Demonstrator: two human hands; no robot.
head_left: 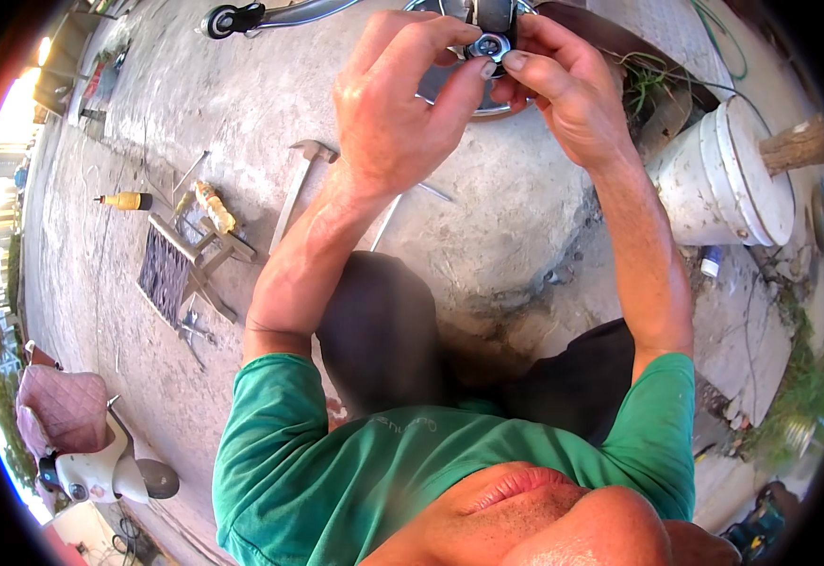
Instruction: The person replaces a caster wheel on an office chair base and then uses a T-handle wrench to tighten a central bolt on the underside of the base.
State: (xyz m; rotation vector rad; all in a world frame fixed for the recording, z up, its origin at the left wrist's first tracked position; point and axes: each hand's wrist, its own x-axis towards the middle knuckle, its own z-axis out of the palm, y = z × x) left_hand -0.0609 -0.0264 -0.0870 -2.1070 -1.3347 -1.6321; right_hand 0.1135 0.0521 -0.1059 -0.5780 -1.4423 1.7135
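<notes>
Up at the top middle, my left hand (398, 99) and my right hand (572, 90) meet at a small round silver metal part (490, 47) with a hollow, dark centre. My left thumb and forefinger press on its left side. The right thumb lies at its lower right edge, the other right fingers curled behind. It sits against a dark bracket-like piece (494, 13); I cannot tell how they join. Behind them shows part of a round chrome rim (429, 85), mostly hidden by my hands.
On the concrete floor (506, 217) to my left lie a claw hammer (291, 201), a small folding stool (165, 269) and a yellow bottle-like thing (127, 201). A curved metal bar with a black end (233, 21) is at the top. A white bucket (704, 179) stands right.
</notes>
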